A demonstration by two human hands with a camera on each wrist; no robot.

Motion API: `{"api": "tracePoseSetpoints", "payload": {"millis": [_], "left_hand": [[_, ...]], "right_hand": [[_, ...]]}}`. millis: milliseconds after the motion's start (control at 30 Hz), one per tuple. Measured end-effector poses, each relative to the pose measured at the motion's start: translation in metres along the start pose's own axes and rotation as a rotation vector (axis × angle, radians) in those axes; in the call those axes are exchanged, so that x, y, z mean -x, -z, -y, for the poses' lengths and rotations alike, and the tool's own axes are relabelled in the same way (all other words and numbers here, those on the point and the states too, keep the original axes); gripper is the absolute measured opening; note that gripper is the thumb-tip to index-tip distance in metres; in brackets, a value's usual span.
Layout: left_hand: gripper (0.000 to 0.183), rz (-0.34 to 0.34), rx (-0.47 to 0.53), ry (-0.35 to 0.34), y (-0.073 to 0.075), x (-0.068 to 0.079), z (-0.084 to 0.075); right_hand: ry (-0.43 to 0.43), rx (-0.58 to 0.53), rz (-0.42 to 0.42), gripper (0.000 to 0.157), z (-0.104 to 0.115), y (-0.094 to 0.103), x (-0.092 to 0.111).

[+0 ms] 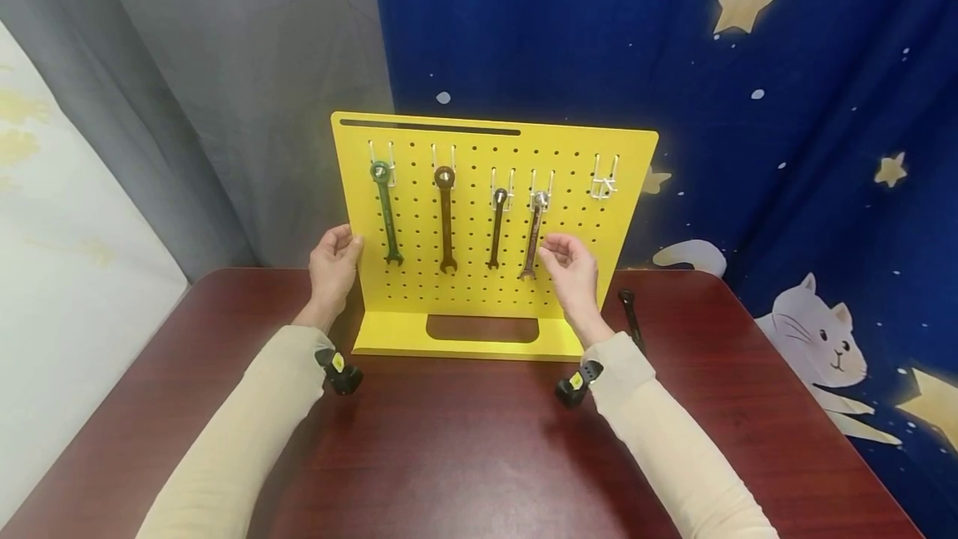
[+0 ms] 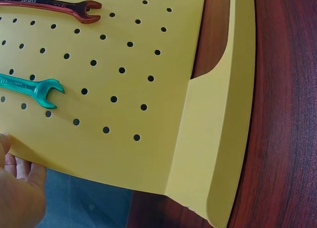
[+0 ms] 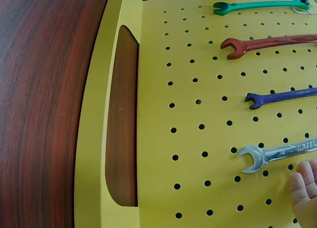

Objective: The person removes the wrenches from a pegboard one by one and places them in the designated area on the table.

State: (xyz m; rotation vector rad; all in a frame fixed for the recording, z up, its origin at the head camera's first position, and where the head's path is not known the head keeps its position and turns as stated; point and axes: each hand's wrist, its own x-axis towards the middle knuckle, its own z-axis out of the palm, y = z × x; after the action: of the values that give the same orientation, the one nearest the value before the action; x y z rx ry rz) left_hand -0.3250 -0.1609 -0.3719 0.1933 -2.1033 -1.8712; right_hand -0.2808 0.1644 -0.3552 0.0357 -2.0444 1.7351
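Note:
A yellow pegboard (image 1: pixel 467 289) stands upright on the table with a row of combination wrenches hanging from white hooks. From left to right come a green wrench (image 1: pixel 387 219), a red wrench (image 1: pixel 446 227), a smaller purple wrench (image 1: pixel 497 231) and a silver wrench (image 1: pixel 534 233). My left hand (image 1: pixel 333 267) holds the board's left edge, thumb at the front and fingers reaching behind. At the silver wrench's right side is my right hand (image 1: pixel 575 273), its fingertips close beside the lower shaft and its fingers loosely bent. The right wrist view shows the fingers (image 3: pixel 303 188) just below that wrench.
Another white hook (image 1: pixel 603 183) sits at the board's upper right. A dark wrench (image 1: pixel 631 316) lies on the reddish-brown table (image 1: pixel 464 447), right of the board. Behind are a grey curtain (image 1: pixel 247 65) and a blue star-patterned curtain (image 1: pixel 569 32).

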Motion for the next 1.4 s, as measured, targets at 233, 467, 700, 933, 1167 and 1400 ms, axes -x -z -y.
{"api": "tracePoseSetpoints", "payload": {"millis": [233,467,700,933,1167,1400], "left_hand": [[0.041,-0.001,0.001,-0.007,-0.001,0.001,0.000],[0.041,-0.001,0.004,-0.001,-0.001,0.001,0.000],[0.041,-0.002,0.002,-0.002,-0.001,0.002,0.000],[0.041,0.000,0.001,-0.006,0.000,0.001,0.001],[0.041,-0.001,0.002,-0.015,0.000,0.002,0.001],[0.041,-0.002,0.000,-0.014,0.000,0.001,0.001]], "right_hand": [[-0.018,-0.012,0.008,0.025,0.000,-0.005,0.000],[-0.028,-0.020,0.004,0.024,-0.001,-0.009,0.000],[-0.035,-0.042,-0.012,0.023,-0.002,-0.013,-0.001],[-0.071,-0.076,0.005,0.024,0.002,-0.015,-0.001],[-0.056,-0.037,-0.009,0.020,-0.003,-0.018,-0.002],[-0.078,-0.057,0.000,0.017,-0.003,-0.017,-0.002]]}}
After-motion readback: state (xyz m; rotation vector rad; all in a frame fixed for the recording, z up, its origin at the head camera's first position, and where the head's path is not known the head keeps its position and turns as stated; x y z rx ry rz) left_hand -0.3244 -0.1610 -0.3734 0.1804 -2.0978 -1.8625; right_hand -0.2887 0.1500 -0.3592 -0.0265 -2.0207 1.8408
